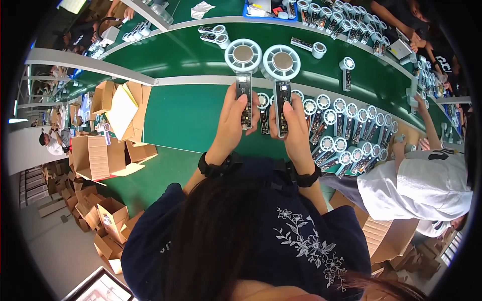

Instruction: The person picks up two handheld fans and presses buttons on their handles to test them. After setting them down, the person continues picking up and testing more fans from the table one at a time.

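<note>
Dark hair foremost — left fingers closed round disc-headed device, right fingers round matching device.

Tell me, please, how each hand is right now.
Left hand: closed on a pale round-headed device.
Right hand: closed on a second round-headed device.

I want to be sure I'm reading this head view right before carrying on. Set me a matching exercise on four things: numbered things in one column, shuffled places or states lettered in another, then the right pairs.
Things
1. Bare left hand
2. Bare right hand
3. Crumpled white sheet
4. Blue plastic tray

Places or states
A. At the upper edge of the picture, with small mixed items inside
B. Gripping the right pale-blue, round-headed device by its dark handle
C. Lying on a green surface, left of the tray
D. Gripping the left pale-blue, round-headed device by its dark handle

Pairs: 1-D, 2-B, 3-C, 4-A
</note>
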Demonstrator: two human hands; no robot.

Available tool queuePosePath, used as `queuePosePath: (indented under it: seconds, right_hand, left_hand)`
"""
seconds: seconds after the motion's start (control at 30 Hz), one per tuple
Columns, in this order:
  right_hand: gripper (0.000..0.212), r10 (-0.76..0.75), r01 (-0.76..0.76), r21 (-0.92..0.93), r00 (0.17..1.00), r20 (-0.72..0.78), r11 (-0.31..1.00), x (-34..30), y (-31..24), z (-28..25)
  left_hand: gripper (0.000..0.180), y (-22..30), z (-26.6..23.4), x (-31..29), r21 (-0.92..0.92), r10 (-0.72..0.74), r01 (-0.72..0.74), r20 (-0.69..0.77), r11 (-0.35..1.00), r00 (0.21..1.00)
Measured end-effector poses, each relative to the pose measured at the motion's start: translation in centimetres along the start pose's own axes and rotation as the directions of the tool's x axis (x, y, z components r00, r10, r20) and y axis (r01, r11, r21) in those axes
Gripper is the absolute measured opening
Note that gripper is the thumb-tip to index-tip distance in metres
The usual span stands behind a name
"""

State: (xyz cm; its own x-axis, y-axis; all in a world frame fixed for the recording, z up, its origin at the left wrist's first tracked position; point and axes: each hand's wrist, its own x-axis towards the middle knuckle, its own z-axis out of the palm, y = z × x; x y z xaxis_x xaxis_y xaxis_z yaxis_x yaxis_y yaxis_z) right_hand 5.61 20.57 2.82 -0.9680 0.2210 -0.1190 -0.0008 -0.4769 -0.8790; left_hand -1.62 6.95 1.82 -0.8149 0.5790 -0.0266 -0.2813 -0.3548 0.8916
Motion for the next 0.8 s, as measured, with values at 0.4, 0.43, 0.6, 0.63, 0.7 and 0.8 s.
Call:
queuePosePath:
  seconds: [0.4, 0.43, 0.6, 0.63, 0.7, 0.8]
  right_hand:
    - [0.027, -0.013, 0.012, -0.005, 0.997, -0.071, 1.0, 0.3, 0.8, 0.4]
    - [0.027, -0.034, 0.033, -0.021, 0.997, -0.075, 0.999, 0.3, 0.9, 0.5]
    - [0.027, -0.049, 0.046, -0.056, 0.997, -0.058, 0.997, 0.2, 1.0, 0.3]
    - [0.027, -0.041, 0.039, -0.047, 0.998, -0.046, 0.998, 0.2, 1.1, 0.4]
    - [0.027, -0.026, 0.025, -0.033, 0.999, -0.025, 0.999, 0.0, 1.2, 0.4]
    - [0.026, -0.009, 0.007, -0.042, 0.999, -0.035, 0.999, -0.3, 1.2, 0.9]
  left_hand:
    - [0.034, -0.2, 0.8, 0.7, -0.019, 0.017, -0.018, -0.029, 1.0, 0.999]
    - [0.034, -0.3, 0.9, 0.6, -0.017, 0.017, -0.018, -0.037, 1.0, 0.999]
    - [0.034, -0.3, 0.7, -0.1, -0.008, 0.007, -0.007, -0.051, 1.0, 0.999]
    - [0.033, -0.3, 0.6, -0.2, -0.008, 0.006, -0.006, -0.048, 1.0, 0.999]
    - [0.033, -0.3, 0.4, -0.5, -0.011, 0.006, -0.006, -0.046, 1.0, 0.999]
    - [0.032, -0.3, 0.3, -1.1, 0.007, 0.022, -0.022, -0.075, 1.0, 0.997]
